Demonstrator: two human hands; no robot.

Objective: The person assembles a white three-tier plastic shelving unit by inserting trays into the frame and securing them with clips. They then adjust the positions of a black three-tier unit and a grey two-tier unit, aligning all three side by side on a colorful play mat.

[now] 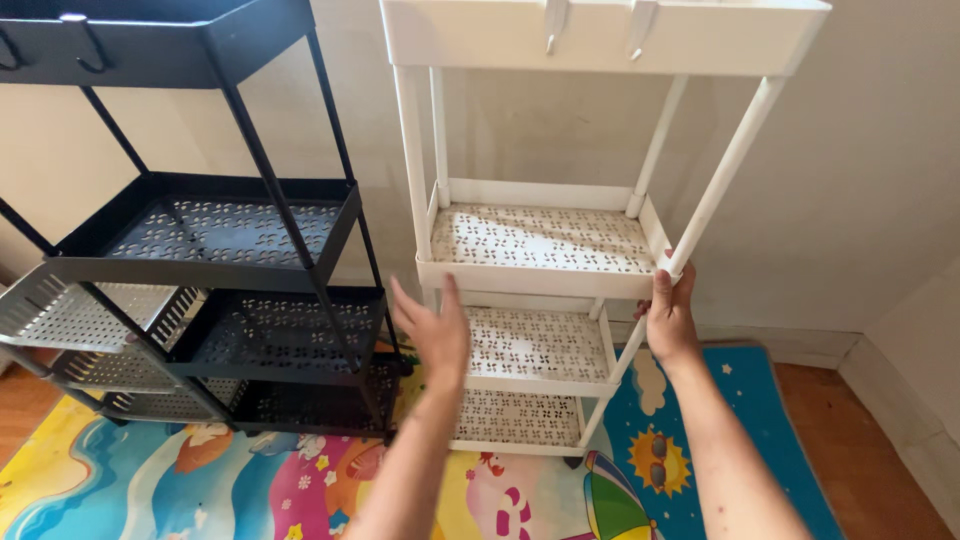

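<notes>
Head camera, looking down over both your arms at two tiered racks against the wall, on a colourful play mat point(200, 480).

- Far left: a grey perforated shelf unit point(70, 320) peeks out behind the black tiered rack point(230, 240), which leans, its posts slanting. Neither hand is near it.
- Centre-left: your left hand point(432, 332) is open, fingers straight and held loosely together, palm turned toward the white rack. It hovers just in front of the rack's left front post point(413, 160), near the second shelf's edge; you're not gripping anything, and whether it grazes the shelf I cannot tell.
- Centre: the white tiered rack point(545, 240) stands upright, its long axis vertical, four perforated shelves stacked from the top tray point(600, 35) down to the mat. It lies straight ahead of you, between your two hands.
- Right: your right hand point(670, 315) is wrapped around the right front post point(725, 165) just at the second shelf's corner, fingers closed on it. This is the hand in contact with the rack.
</notes>
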